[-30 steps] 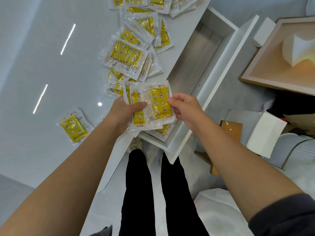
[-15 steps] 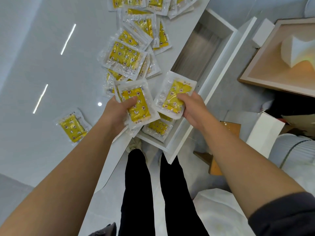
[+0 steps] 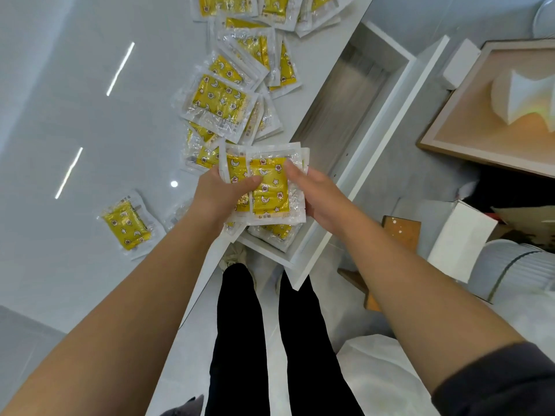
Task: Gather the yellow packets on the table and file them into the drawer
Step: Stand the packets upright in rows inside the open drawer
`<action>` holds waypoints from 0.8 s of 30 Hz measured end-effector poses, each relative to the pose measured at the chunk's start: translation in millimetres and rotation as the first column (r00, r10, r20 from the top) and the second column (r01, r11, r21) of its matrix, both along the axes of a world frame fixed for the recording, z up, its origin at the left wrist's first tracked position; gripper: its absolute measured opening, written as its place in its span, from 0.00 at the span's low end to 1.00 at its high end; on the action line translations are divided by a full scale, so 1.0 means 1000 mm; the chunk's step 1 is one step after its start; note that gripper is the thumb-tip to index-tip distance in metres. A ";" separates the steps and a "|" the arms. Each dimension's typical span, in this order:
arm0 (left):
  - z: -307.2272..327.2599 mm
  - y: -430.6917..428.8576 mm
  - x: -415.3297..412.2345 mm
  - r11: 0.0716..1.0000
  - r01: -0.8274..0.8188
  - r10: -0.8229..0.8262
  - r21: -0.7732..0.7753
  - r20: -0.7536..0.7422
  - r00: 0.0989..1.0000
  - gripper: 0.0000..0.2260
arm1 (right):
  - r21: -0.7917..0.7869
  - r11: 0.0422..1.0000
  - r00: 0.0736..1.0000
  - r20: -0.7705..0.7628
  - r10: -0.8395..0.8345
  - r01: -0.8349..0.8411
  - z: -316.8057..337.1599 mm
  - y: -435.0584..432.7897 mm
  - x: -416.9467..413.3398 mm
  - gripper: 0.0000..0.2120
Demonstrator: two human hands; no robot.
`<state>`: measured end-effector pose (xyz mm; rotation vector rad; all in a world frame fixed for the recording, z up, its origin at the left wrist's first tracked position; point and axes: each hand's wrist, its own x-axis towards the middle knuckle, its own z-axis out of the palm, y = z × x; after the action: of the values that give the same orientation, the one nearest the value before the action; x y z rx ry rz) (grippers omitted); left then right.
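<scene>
Both hands hold a small stack of yellow packets [image 3: 268, 190] above the near end of the open white drawer [image 3: 387, 115]. My left hand [image 3: 219, 193] grips the stack's left side, thumb on top. My right hand [image 3: 312, 190] pinches its right edge. One packet [image 3: 273, 232] lies in the drawer's near end beneath the stack. Several more yellow packets [image 3: 219, 100] lie heaped on the white table [image 3: 75, 115] beyond my hands. A single packet [image 3: 126, 225] lies apart at the left.
A wooden-framed board [image 3: 468, 115] with a white foam piece lies on the floor at the right. White boxes [image 3: 459, 238] and a small brown box [image 3: 401, 232] sit near the drawer front. My legs stand below the table edge.
Half a second ago my right hand held one packet apart, over the drawer. Now that packet sits back on the stack in my left hand, with both hands together.
</scene>
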<state>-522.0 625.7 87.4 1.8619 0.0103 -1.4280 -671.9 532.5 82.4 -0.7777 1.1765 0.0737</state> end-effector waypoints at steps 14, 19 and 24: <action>-0.018 -0.018 0.058 0.752 0.630 -0.613 0.193 0.557 0.561 0.08 | -0.036 0.988 0.987 -0.056 -0.150 0.148 -0.015 -0.012 -0.024 0.12; -0.019 -0.082 0.105 0.235 0.799 -0.748 0.553 0.628 -0.215 0.14 | -0.046 0.988 0.987 -0.054 -0.149 0.146 -0.017 -0.015 -0.017 0.15; -0.027 -0.119 0.115 -0.023 0.748 -0.724 0.664 0.505 -0.471 0.19 | -0.057 0.989 0.988 -0.069 -0.137 0.133 -0.019 -0.021 -0.009 0.15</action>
<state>-407.4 506.6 60.0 2.2978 -2.5556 -0.7879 -680.9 511.7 63.7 -0.7446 1.3015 -0.0417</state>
